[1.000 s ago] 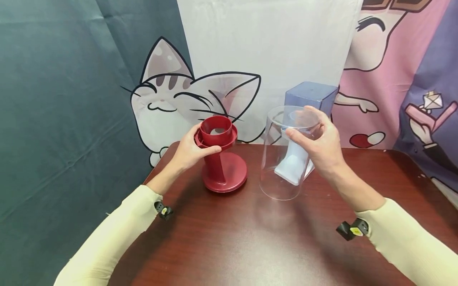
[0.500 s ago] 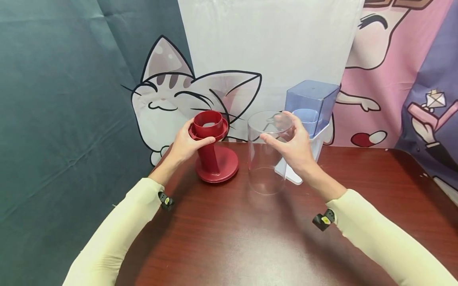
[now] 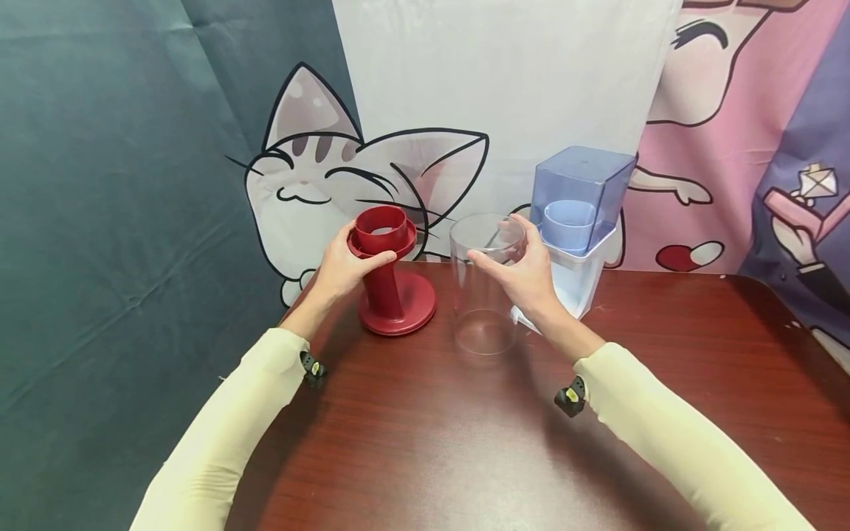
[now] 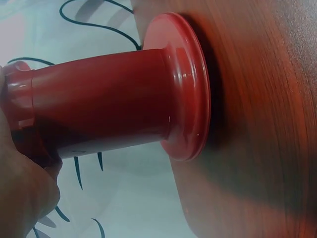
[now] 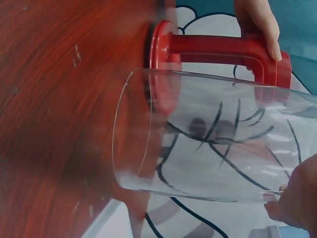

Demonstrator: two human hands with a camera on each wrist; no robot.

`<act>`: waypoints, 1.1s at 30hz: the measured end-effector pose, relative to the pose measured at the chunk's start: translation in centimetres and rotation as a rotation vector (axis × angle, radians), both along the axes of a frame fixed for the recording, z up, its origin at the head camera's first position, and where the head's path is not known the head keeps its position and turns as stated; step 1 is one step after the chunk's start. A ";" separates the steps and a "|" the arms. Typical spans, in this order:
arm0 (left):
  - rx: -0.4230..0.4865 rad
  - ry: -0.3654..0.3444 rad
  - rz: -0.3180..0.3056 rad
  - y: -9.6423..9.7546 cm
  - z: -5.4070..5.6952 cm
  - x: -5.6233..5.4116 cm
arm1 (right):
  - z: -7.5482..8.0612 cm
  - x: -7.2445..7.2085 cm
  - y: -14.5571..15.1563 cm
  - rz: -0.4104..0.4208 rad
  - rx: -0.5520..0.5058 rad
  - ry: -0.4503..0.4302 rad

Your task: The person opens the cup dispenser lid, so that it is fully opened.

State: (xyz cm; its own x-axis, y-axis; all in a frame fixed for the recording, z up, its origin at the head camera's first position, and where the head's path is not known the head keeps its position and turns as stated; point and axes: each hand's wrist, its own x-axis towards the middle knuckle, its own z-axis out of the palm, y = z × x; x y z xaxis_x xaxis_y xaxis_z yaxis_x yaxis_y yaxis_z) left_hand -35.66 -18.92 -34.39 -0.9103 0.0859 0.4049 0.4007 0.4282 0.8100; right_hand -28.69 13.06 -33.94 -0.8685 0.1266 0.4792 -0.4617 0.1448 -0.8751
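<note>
A red stand (image 3: 384, 291), with a ring-shaped holder on top, a column and a round base, stands upright on the table's far left part. My left hand (image 3: 341, 265) grips it just under the ring, thumb across the front. In the left wrist view the column of the red stand (image 4: 104, 104) fills the middle. To its right, my right hand (image 3: 524, 273) holds a clear cylinder (image 3: 481, 295) by its upper end, thumb on the near side and fingers behind. The right wrist view shows the clear cylinder (image 5: 213, 139) overlapping the red stand's base.
Behind my right hand stands a white container (image 3: 574, 284) with a see-through blue square cover (image 3: 584, 173) and a round cup inside. The brown table (image 3: 432, 442) ends against a printed cloth backdrop (image 3: 505, 74) with a cartoon cat.
My right hand has brought the clear cylinder leftward, nearer the red stand, uncovering the white container behind. The left hand and the red stand have shifted slightly left in the view.
</note>
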 end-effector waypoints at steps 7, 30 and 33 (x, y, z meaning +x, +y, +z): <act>0.005 -0.014 0.024 -0.2 -0.7 -0.8 | -1.0 -0.9 -1.6 -0.014 0.022 0.014; 0.093 -0.073 -0.006 0.1 -1.4 -2.0 | -2.7 -3.8 -2.6 -0.014 -0.023 -0.051; 0.108 -0.089 -0.020 0.1 -1.3 -2.1 | -2.7 -4.1 -2.7 -0.001 -0.015 -0.060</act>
State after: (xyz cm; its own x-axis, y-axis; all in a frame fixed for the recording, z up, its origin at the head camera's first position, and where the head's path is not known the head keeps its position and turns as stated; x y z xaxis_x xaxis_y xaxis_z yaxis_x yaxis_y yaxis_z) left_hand -37.80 -18.84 -35.72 -0.9415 0.0650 0.3306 0.3329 0.3296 0.8835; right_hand -32.76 10.37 -36.64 -0.8957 0.1339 0.4241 -0.4080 0.1320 -0.9034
